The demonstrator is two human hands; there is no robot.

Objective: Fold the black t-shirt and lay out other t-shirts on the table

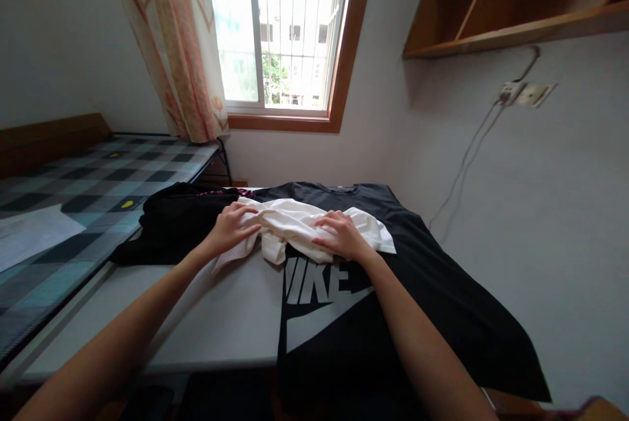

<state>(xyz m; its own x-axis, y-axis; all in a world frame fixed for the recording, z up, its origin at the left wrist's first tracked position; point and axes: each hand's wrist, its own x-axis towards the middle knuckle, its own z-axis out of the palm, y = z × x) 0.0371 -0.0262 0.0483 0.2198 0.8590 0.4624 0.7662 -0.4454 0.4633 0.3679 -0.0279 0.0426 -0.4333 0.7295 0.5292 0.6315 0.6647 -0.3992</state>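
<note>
A crumpled white cloth [295, 221] lies across the upper part of a black shirt [417, 277] with large grey letters and a swoosh. My left hand [230, 228] rests on the cloth's left end, its fingers spread and pointing right. On the cloth's right part lies my right hand [341, 234], fingers apart and pointing left. Both palms face down, and neither hand is closed around the fabric. The shirt is spread over the right side of a white table [221, 323] and hangs over its front edge.
Black bunched clothing [171, 221] lies at the table's back left. Further left is a bed with a checked cover [103, 179] and a paper sheet [39, 231]. A wooden shelf [515, 28] and a socket with cables [511, 92] are on the right wall.
</note>
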